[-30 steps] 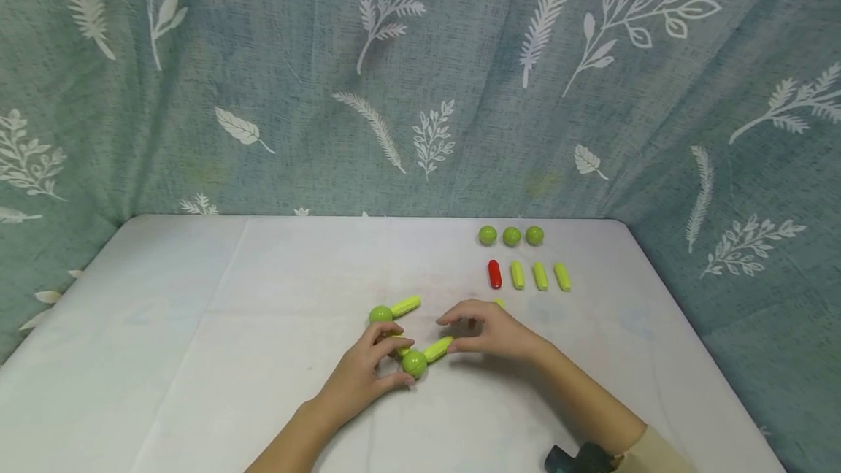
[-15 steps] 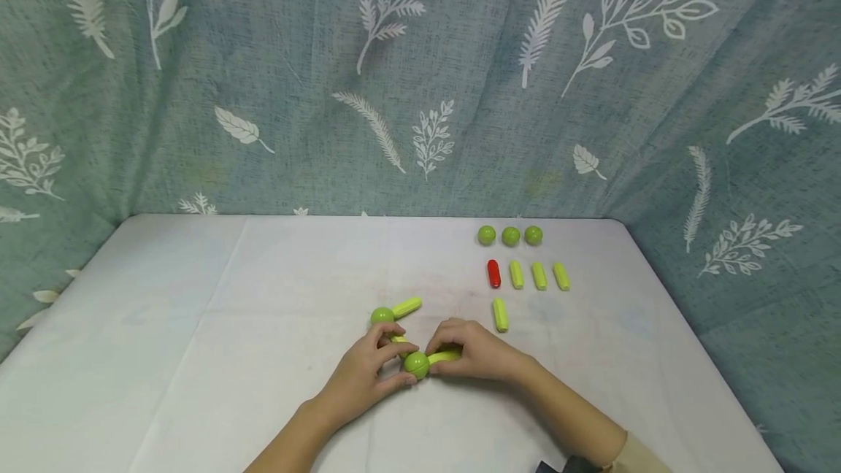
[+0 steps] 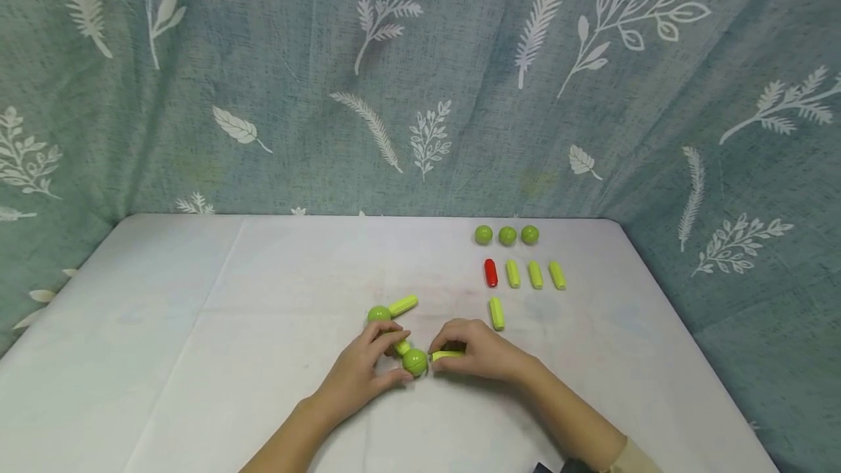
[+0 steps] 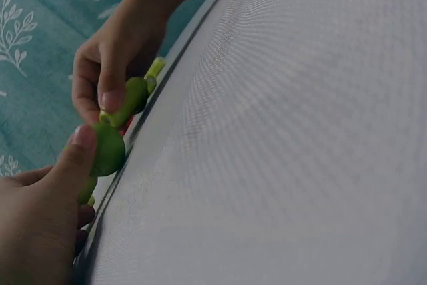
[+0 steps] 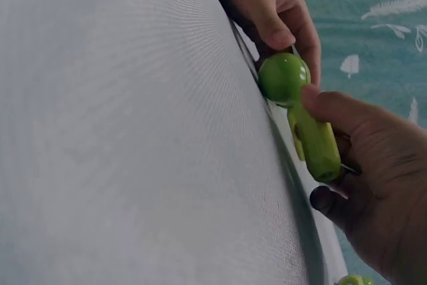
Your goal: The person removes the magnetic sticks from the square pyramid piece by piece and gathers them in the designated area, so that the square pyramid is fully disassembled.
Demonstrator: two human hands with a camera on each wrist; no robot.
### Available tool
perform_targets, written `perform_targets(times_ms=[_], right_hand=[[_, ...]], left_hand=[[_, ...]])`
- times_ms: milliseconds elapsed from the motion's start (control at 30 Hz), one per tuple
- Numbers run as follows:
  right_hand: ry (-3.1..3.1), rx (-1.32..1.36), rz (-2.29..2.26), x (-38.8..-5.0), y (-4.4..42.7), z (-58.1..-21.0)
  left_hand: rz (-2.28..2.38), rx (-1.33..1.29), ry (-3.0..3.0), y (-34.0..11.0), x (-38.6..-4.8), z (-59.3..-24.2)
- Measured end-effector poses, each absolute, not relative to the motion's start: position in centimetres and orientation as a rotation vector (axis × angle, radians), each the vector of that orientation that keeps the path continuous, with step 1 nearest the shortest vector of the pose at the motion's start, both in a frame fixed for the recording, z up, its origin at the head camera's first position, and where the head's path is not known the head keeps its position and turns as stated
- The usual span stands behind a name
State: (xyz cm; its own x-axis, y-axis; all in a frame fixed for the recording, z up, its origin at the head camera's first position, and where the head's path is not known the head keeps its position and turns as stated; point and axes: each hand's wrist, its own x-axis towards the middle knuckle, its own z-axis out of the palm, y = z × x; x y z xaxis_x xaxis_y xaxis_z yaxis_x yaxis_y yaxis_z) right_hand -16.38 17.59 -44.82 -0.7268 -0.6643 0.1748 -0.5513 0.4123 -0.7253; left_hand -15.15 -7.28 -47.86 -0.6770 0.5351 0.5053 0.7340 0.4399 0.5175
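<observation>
My left hand (image 3: pixel 364 360) grips a glossy green ball (image 3: pixel 415 362) low on the white table, its thumb against the ball in the left wrist view. A short yellow-green rod (image 3: pixel 402 347) runs from that ball under my left fingers towards a second green ball (image 3: pixel 379 314), which has another yellow-green rod (image 3: pixel 404 305) at its far side. To the right, my right hand (image 3: pixel 482 352) pinches a loose yellow-green rod (image 5: pixel 315 141) between thumb and fingers. Its end points at the gripped ball, with a narrow gap between them in the head view.
One yellow-green rod (image 3: pixel 496 313) lies just beyond my right hand. Farther back, a red rod (image 3: pixel 490 273) and three yellow-green rods (image 3: pixel 535 275) form a row. Three green balls (image 3: pixel 507 236) line the table's far edge, before a leaf-patterned curtain (image 3: pixel 296 93).
My right fingers, spread near the rod a second ago, closed on it against the ball. Since then the rod has shifted slightly right, off the ball. My left hand has barely moved.
</observation>
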Motion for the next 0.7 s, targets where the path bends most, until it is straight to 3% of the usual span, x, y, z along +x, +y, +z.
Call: perform_targets(times_ms=[233, 433, 700], right_hand=[[2.465, -0.843, -1.463, -15.9, 18.6, -43.5], [2.448, -0.474, -1.559, -15.8, 20.9, -44.0], [2.479, -0.303, -1.733, -15.7, 24.5, -43.8]], left_hand=[[-1.037, -1.109, -2.288, -7.2, -15.4, -47.9], [-0.993, -1.091, -2.228, -7.1, -15.4, -47.9], [-0.976, -1.127, -2.295, -7.1, -15.2, -47.9]])
